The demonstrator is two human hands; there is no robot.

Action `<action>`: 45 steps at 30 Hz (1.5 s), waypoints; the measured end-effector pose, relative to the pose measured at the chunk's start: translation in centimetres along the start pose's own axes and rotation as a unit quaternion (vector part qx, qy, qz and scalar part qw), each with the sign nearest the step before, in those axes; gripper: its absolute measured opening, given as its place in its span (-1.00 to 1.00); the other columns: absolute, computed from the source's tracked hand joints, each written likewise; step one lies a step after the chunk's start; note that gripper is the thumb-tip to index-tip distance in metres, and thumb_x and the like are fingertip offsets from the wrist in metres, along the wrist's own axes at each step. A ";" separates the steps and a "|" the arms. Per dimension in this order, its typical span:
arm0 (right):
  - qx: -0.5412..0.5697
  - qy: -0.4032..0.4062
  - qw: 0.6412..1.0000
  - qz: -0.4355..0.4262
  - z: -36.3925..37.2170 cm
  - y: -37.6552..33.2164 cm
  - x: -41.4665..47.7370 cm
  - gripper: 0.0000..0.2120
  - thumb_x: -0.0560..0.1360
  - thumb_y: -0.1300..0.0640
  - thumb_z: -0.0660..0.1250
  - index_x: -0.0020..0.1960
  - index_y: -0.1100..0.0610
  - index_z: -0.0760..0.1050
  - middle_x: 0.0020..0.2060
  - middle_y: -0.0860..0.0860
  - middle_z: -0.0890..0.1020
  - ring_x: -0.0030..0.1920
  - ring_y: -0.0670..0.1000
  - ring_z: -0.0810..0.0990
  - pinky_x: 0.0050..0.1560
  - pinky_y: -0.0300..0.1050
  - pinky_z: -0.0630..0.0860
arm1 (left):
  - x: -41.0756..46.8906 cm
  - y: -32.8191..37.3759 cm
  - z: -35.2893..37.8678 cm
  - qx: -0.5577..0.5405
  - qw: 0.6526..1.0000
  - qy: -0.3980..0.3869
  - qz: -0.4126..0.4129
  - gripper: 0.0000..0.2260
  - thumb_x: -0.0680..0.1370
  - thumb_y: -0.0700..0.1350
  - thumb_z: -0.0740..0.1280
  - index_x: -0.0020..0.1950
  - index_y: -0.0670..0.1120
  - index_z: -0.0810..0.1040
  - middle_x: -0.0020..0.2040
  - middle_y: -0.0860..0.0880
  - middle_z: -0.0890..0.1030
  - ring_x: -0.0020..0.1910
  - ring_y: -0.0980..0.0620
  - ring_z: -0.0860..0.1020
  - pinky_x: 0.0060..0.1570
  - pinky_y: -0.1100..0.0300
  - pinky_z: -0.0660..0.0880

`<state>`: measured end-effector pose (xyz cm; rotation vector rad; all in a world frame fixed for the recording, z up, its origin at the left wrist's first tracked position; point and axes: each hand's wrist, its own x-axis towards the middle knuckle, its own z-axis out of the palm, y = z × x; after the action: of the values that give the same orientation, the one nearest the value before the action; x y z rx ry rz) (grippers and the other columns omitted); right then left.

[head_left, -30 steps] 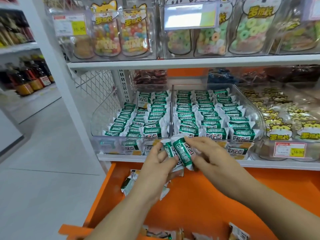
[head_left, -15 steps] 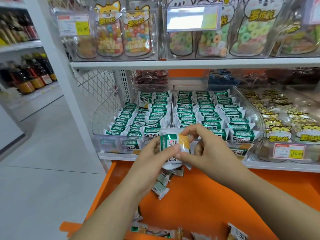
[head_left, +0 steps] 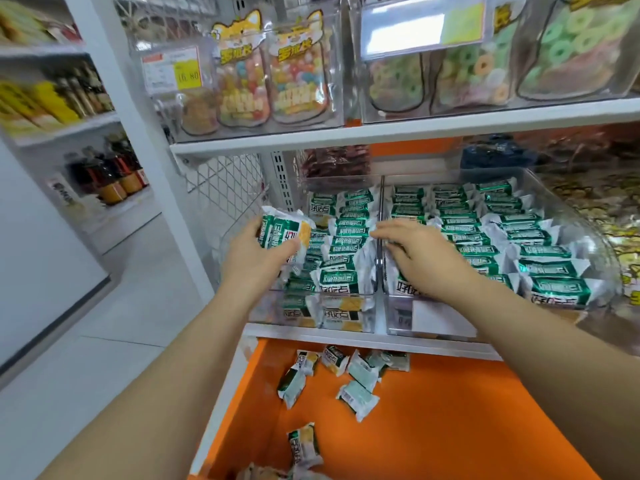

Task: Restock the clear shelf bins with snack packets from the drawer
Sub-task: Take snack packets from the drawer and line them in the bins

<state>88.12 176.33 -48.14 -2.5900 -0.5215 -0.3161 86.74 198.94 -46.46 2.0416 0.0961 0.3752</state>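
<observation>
A white shelf is seen across the upper part of the view, and clear boxes filled with candy bags are stood on it. Under the lower shelf board an orange drawer is pulled out toward the person.

Two clear bins are set side by side on that lower board, touching along a shared divider. The left bin and the right bin are both packed with green packets, laid in neat rows from front to back.

The right hand is laid palm down on the rows in the right bin, just beside the divider. Its fingers are stretched out and slightly apart, and nothing is seen gripped in them.

The left hand is held over the left side of the left bin. Its fingers are clamped on a small stack of packets, with the thumb pressed across the front. The stack is held above the rows already lying there.

Dark bottles are lined up on another shelving unit at the far left, blurred.

At the back of the drawer, loose packets are scattered near its left wall. A single packet is left further forward.

A yellow price tag is fixed to the leftmost upper box.
</observation>
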 end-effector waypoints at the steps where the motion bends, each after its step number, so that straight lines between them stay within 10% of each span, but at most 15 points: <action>1: 0.007 0.010 1.000 -0.003 0.1 0.3 0.3 -0.65 0.59 0.30 0.15 0.30 0.11 0.51 0.34 0.03 0.47 0.35 0.05 0.41 0.37 -0.13 0.26 | 1.1 0.2 0.3 0.043 0.999 0.008 0.013 -0.68 0.50 -0.12 0.40 0.22 0.00 0.45 0.01 0.12 0.56 -0.06 0.08 0.50 -0.23 0.25 0.35; 11: 0.082 0.033 0.996 0.008 -0.5 1.8 2.2 -0.76 0.59 0.18 0.22 0.14 0.00 0.60 0.10 -0.11 0.57 0.02 -0.09 0.50 0.18 -0.14 0.44 | 11.6 -0.7 4.7 0.391 0.916 -0.077 0.044 -0.39 0.49 0.03 0.43 0.43 -0.11 0.24 0.26 -0.13 0.50 0.13 -0.10 0.50 0.15 0.10 0.46; 21: 0.111 0.037 0.993 -0.014 0.0 2.3 2.3 -0.76 0.58 0.18 0.22 0.15 0.00 0.59 0.00 -0.16 0.50 -0.26 -0.27 0.43 -0.07 -0.24 0.43 | 14.7 0.7 6.5 0.421 0.860 -0.286 0.019 -0.32 0.48 -0.08 0.45 0.50 0.04 0.18 0.51 -0.05 0.23 0.44 -0.09 0.26 0.40 0.05 0.19; 29: 0.110 0.046 0.993 -0.019 0.1 2.3 2.6 -0.77 0.57 0.16 0.23 0.13 -0.01 0.60 -0.18 -0.24 0.40 -0.26 -0.24 0.41 -0.09 -0.22 0.41 | 15.1 -1.1 6.7 0.354 0.916 -0.190 -0.002 -0.19 0.48 -0.11 0.44 0.56 0.11 0.00 0.55 -0.17 0.00 0.49 -0.25 0.13 0.46 -0.08 0.12; 35: 0.115 0.042 0.992 -0.020 0.1 2.2 2.5 -0.76 0.58 0.17 0.22 0.15 0.00 0.59 -0.17 -0.24 0.39 -0.28 -0.25 0.38 -0.10 -0.24 0.35 | 13.1 -3.1 6.6 0.210 0.967 -0.138 0.041 -0.41 0.55 -0.26 0.31 0.51 0.04 0.18 0.51 -0.12 0.23 0.44 -0.11 0.27 0.31 0.09 0.29; 41: 0.116 0.044 0.992 -0.016 0.2 2.2 2.6 -0.76 0.58 0.18 0.22 0.14 0.00 0.60 -0.20 -0.25 0.38 -0.30 -0.17 0.44 -0.17 -0.20 0.40 | 14.0 -2.9 6.8 0.223 0.961 -0.148 0.064 -0.50 0.54 -0.42 0.11 0.39 0.00 0.35 0.38 -0.12 0.42 -0.32 0.03 0.48 -0.54 0.29 0.32; 45: 0.114 0.049 0.992 -0.014 0.3 2.2 2.7 -0.75 0.58 0.18 0.20 0.13 0.00 0.60 -0.22 -0.27 0.38 -0.38 -0.16 0.41 -0.25 -0.21 0.35 | 14.3 -3.4 7.4 0.346 0.918 -0.161 0.109 -0.48 0.55 -0.40 0.07 0.44 0.03 0.33 0.54 -0.14 0.13 0.41 -0.11 0.32 0.06 0.15 0.44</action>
<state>91.54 175.49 -48.45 -2.3365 -0.5254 -0.3697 102.89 197.55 -49.43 2.8029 -0.2376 0.1356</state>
